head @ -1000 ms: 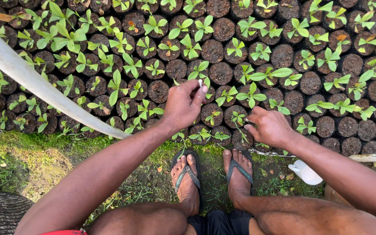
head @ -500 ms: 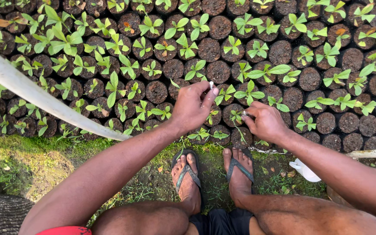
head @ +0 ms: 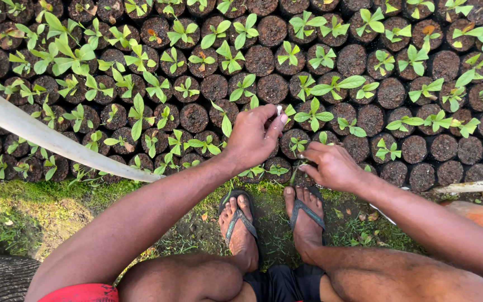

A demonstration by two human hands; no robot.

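Seedling bags [head: 241,78], round and filled with dark soil, stand packed in rows across the far half of the scene, most with a small green shoot. The left hand [head: 252,137] hovers over the near rows, its fingers closed in a pinch on a small white piece [head: 279,110], which sticks up between thumb and forefinger. What the piece is I cannot tell. The right hand [head: 331,166] is just beside it to the right, lower, with the fingers bent narrow at the edge of a near bag [head: 300,146] that holds a small seedling; whether it grips something is not visible.

A pale pipe [head: 46,137] runs slanting over the bags on the left. Near the person there is a strip of grass [head: 34,207], and both feet in sandals [head: 241,223] stand on it, close to the first row.

To do this step well, I judge the left hand should keep the pinch light but firm, so the white piece does not drop between the bags. The right hand should steady only the one bag and stay clear of the tender leaves. The shoots are close together, so slow and small movements seem safest.
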